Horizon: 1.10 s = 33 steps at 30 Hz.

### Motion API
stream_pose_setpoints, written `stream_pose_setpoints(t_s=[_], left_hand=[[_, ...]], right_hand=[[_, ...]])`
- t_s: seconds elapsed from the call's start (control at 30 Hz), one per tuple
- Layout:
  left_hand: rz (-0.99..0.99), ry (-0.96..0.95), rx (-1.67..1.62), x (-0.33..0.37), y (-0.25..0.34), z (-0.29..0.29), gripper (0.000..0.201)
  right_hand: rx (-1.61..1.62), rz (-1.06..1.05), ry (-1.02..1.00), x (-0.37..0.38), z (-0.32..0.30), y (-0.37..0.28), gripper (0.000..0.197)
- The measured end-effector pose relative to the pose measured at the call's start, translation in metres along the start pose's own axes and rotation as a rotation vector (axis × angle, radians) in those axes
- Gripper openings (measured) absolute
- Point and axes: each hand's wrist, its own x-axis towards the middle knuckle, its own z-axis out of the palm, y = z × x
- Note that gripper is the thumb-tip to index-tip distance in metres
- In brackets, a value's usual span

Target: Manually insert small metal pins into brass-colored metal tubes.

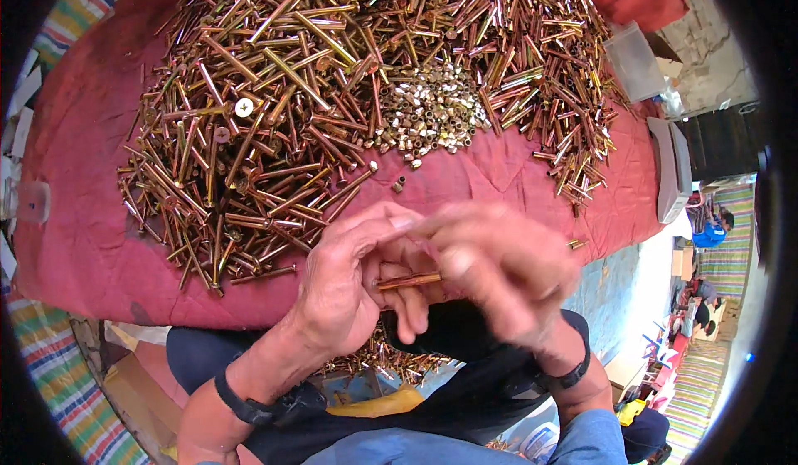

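Note:
Above my lap, in front of the cloth-covered table's near edge, my two hands are close together. My left hand (345,274) is curled around one end of a thin brass-coloured metal rod (407,281), perhaps a bolt or sleeve. The rod's other end meets my right hand (507,270), whose fingers are smeared by motion, so their grip is unclear. Beyond my left hand spreads a heap of long brass-coloured screws (249,132) with flat cross-slotted heads. Small metal nuts (432,112) lie in a pile at the middle. A single loose nut (399,184) sits just past my fingers.
More brass-coloured metal pieces (544,74) are heaped at the right on the red cloth (75,216). A clear plastic container (636,62) stands at the far right. Below my hands, more metal pieces (391,361) lie between my legs. Other people (713,231) are at the distant right.

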Motion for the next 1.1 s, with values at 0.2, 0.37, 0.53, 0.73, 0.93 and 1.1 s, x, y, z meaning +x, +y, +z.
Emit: stream_pose_setpoints(t_s=[0.2, 0.37, 0.53, 0.73, 0.93, 1.1], left_hand=[[-0.017, -0.075, 0.256, -0.005, 0.012, -0.001, 0.043], [0.091, 0.006, 0.375, -0.013, 0.025, 0.013, 0.035], [0.173, 0.041, 0.439, -0.016, 0.035, 0.006, 0.03], [0.187, 0.1, 0.403, -0.015, 0.033, 0.005, 0.018], [0.137, 0.113, 0.359, -0.014, 0.03, 0.005, 0.01], [0.134, 0.13, 0.398, -0.013, 0.026, 0.01, 0.009]], right_hand=[[-0.143, 0.277, 0.077, 0.015, -0.005, 0.029, 0.022], [-0.38, 0.009, -0.125, 0.017, 0.008, 0.046, 0.042], [-0.631, -0.09, -0.315, 0.022, 0.013, 0.057, 0.038], [-0.578, -0.037, -0.142, 0.018, 0.01, 0.051, 0.023], [0.215, 0.414, 0.051, 0.017, 0.0, 0.023, 0.014], [0.049, 0.278, -0.095, 0.014, -0.013, 0.007, 0.015]])
